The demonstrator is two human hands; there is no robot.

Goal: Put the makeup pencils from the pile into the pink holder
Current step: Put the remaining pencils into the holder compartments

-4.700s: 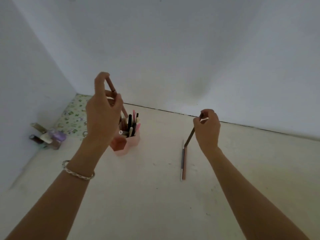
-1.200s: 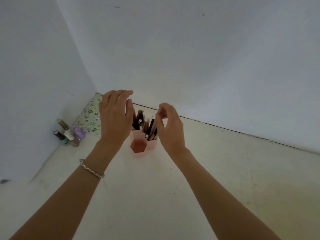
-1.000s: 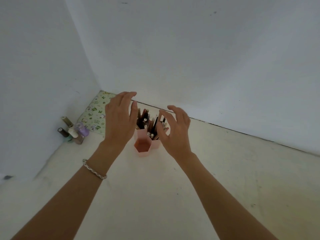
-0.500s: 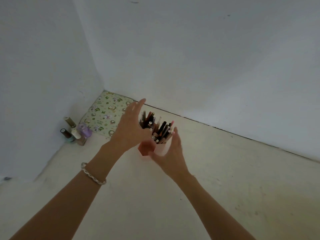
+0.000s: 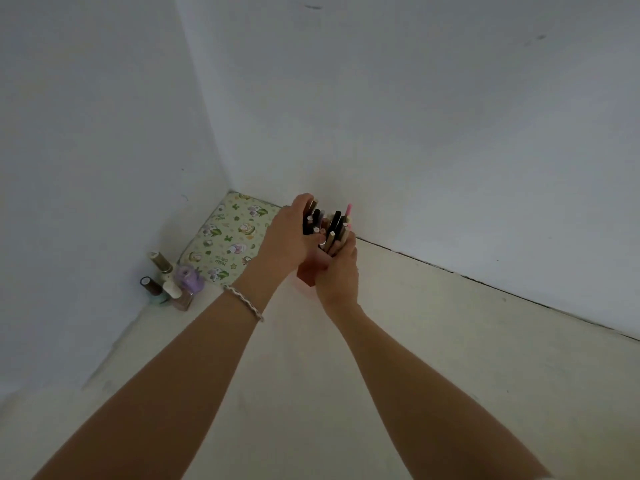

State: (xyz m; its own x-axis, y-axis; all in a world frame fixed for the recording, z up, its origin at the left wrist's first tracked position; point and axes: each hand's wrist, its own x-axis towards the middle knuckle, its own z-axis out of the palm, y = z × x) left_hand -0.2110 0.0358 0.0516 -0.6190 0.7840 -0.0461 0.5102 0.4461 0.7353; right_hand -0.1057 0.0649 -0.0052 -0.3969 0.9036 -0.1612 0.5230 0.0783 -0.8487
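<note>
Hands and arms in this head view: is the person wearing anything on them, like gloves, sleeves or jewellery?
No gloves and no sleeves show: both forearms are bare to the bottom edge of the picture. The left hand has a thin, pale braided bracelet at the wrist. The right hand and its wrist carry nothing visible.

A pale cream floor (image 5: 450,358) fills the lower half of the frame and meets the white walls along a dark seam running from the centre down toward the right edge. In the corner, left of centre, a pale green mat (image 5: 232,233) printed with small cartoon figures lies flat against both walls. Just beside its near-left corner, against the left wall, a small cluster of nail polish bottles (image 5: 169,282) stands on the floor, one with a lilac cap. Near the middle, just right of the mat, the pink holder (image 5: 309,271) sits low, crowded with makeup pencils (image 5: 332,226); whether its base touches the floor is hidden by hands.
</note>
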